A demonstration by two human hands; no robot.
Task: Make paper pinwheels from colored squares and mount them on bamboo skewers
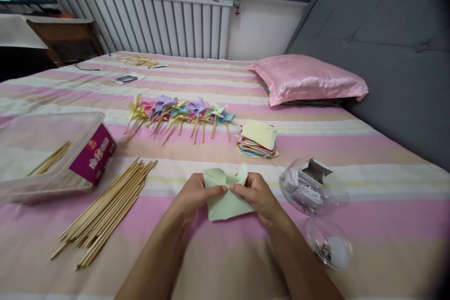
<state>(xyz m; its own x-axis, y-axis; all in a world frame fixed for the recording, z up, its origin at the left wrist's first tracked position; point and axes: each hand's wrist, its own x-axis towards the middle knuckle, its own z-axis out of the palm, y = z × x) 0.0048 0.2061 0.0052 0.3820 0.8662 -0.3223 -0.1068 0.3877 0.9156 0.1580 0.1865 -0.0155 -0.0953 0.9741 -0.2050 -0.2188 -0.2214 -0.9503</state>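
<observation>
Between my two hands is a pale green paper square (228, 206), with cut corners curling up at its far edge. My left hand (193, 197) grips its left side, the thumb pressed near the middle. My right hand (258, 197) grips the right side, its thumb almost meeting the other one at the centre. The fingers behind the sheet are mostly hidden. Just beyond my hands sits a stack of coloured paper squares (258, 136), a pale yellow one on top. Finished paper pinwheels (190, 110) on wooden sticks lie in a row farther back.
At left, wooden sticks (108, 211) lie beside a clear plastic box (49, 150) holding more sticks. On the right are a clear bowl (298, 192) with small boxes and a smaller clear dish (330, 246) with small metal pieces. A pink pillow (309, 77) rests by the grey headboard (379, 37).
</observation>
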